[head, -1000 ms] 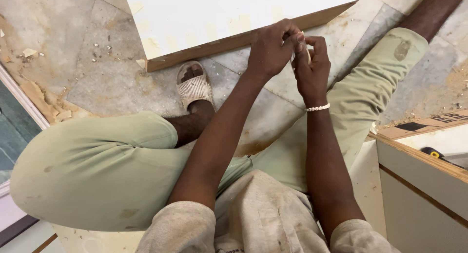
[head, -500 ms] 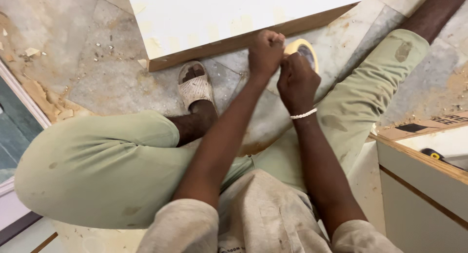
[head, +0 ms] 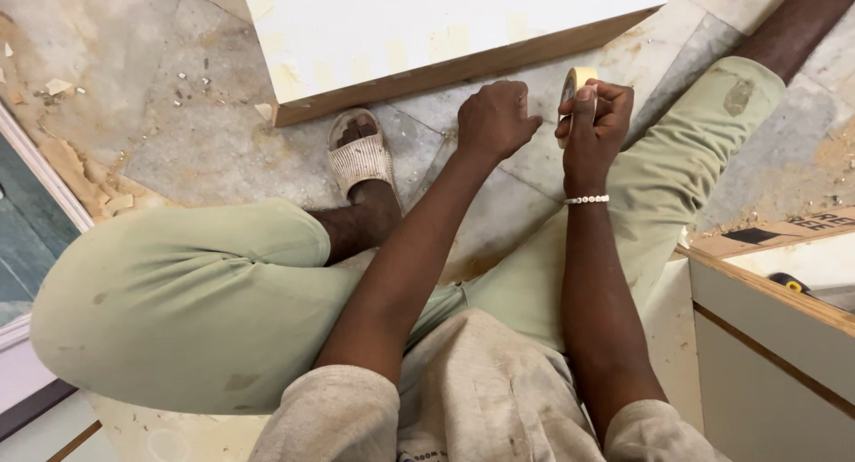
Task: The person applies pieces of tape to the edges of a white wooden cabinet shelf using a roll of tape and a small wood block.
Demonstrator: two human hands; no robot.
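My right hand point(head: 595, 123) grips a roll of pale masking tape point(head: 571, 85), held upright on its edge just in front of a white board. My left hand point(head: 495, 119) is closed beside the roll, its fingertips pinched toward the tape; whether it holds the tape's end I cannot tell. The white laminated board point(head: 427, 25) with a brown wooden edge lies on the stone floor, with short strips of tape stuck along its near edge. I sit on the floor in light green trousers, one sandalled foot point(head: 358, 155) beside the board's corner.
The stone tile floor point(head: 178, 132) carries sawdust and small chips at the left. A white cabinet piece with a wooden edge point(head: 766, 319) stands at the right, a yellow-and-black tool point(head: 788, 284) lying on it. A window frame point(head: 36, 186) runs along the left.
Both hands have drawn back from the board's edge toward me and slightly apart. The tape roll, earlier hidden in my fingers, now shows in my right hand.
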